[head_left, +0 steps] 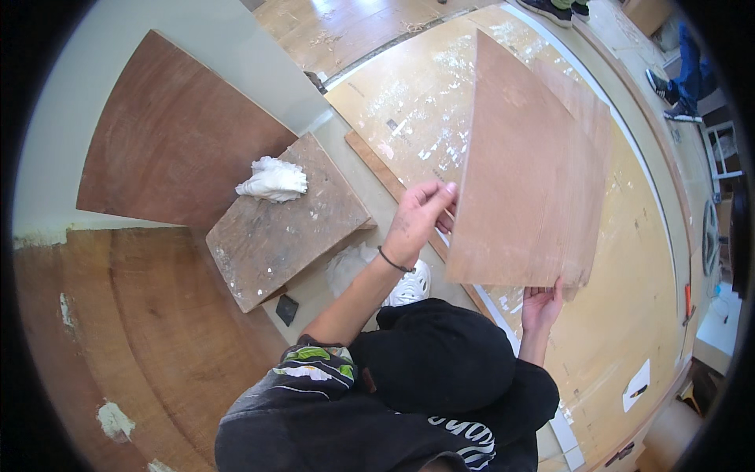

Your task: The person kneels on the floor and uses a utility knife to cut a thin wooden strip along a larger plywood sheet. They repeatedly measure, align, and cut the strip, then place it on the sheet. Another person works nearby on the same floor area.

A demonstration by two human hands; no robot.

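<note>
A thin, reddish-brown plywood sheet (519, 173) is tilted up in front of me, over a large pale yellow board. Behind its right side shows what looks like a second thin sheet (594, 126), overlapping it. My left hand (425, 211), with a dark band at the wrist, is closed at the sheet's left edge, thumb and curled fingers against it. From below, my right hand (541, 308) grips the bottom edge, thumb on the near face and the other fingers partly hidden.
The yellow board (629, 315) bears white flecks. To my left stand a worn wooden stool (291, 244) with a crumpled white cloth (274, 179) on it, and a curved brown panel (173, 134) against the wall. Another person's legs (686, 79) are at the far right.
</note>
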